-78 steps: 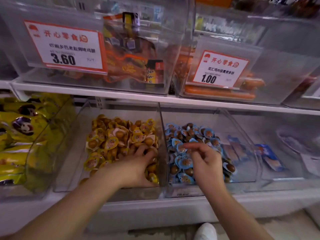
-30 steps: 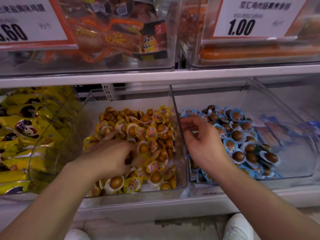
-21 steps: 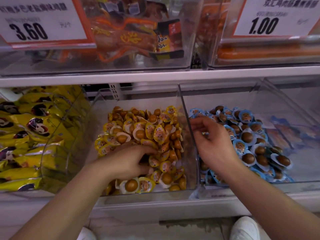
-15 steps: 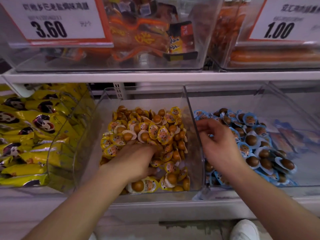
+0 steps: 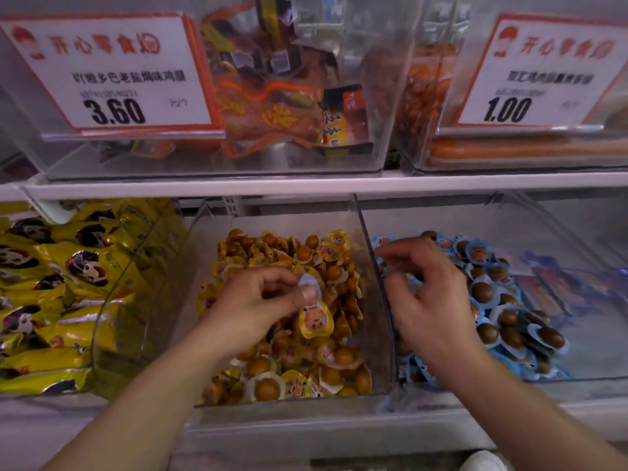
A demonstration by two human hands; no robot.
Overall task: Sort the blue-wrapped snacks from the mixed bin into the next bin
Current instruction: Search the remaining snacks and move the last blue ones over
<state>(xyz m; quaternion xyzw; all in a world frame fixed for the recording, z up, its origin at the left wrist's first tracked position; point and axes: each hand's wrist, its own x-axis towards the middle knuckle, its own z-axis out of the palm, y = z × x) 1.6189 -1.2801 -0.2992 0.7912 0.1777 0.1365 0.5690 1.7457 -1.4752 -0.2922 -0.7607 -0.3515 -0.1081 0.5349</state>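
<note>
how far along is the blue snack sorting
Done: the right bin already holds a pile of blue-wrapped snacks. In hand: left hand pinches one blue-wrapped snack above the yellow bin. Left: carry it across; any other blue ones aren't visible.

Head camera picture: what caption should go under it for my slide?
Left hand pinches a blue-wrapped snack above the yellow snack bin while the right hand hovers over the blue snack bin.

1 head camera is looking forward and down from close above 2 clear bins (image 5: 377,300) on the lower shelf (image 5: 306,433); the upper shelf (image 5: 238,186) is filling the top.
</note>
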